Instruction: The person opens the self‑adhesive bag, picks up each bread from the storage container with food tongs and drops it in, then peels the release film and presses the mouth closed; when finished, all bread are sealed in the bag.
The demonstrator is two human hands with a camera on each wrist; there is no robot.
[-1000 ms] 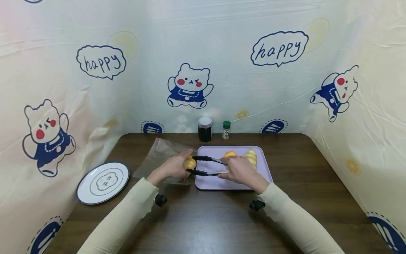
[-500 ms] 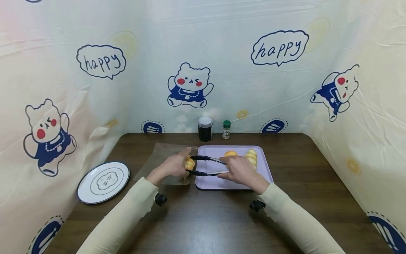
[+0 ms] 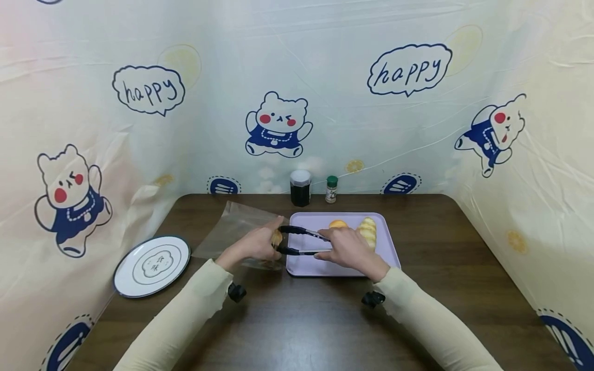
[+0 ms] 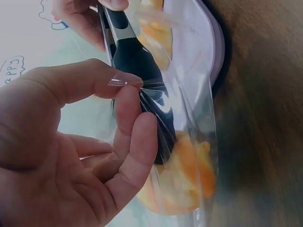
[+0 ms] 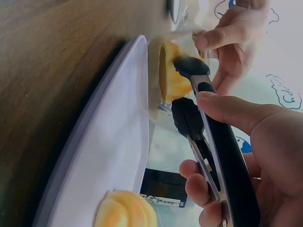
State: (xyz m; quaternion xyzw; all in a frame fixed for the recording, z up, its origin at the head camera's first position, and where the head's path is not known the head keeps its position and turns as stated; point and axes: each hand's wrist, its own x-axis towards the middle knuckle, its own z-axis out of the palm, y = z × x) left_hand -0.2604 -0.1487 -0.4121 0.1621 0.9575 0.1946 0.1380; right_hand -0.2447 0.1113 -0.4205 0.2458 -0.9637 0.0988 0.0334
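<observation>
Head view: right hand (image 3: 350, 246) is gripping black-and-silver tongs (image 3: 299, 231) over a lavender rectangular tray (image 3: 306, 267), left hand (image 3: 254, 244) holding a clear plastic bag (image 3: 232, 224) alongside. Left wrist: thumb and forefinger are pinching the bag's edge, a golden-yellow bread roll (image 4: 184, 184) showing through. Right wrist: the tongs' black tips are standing apart near that roll.

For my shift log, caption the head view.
Left hand pinches a clear plastic bag; right hand grips kitchen tongs over a lilac tray with bread rolls.
</observation>
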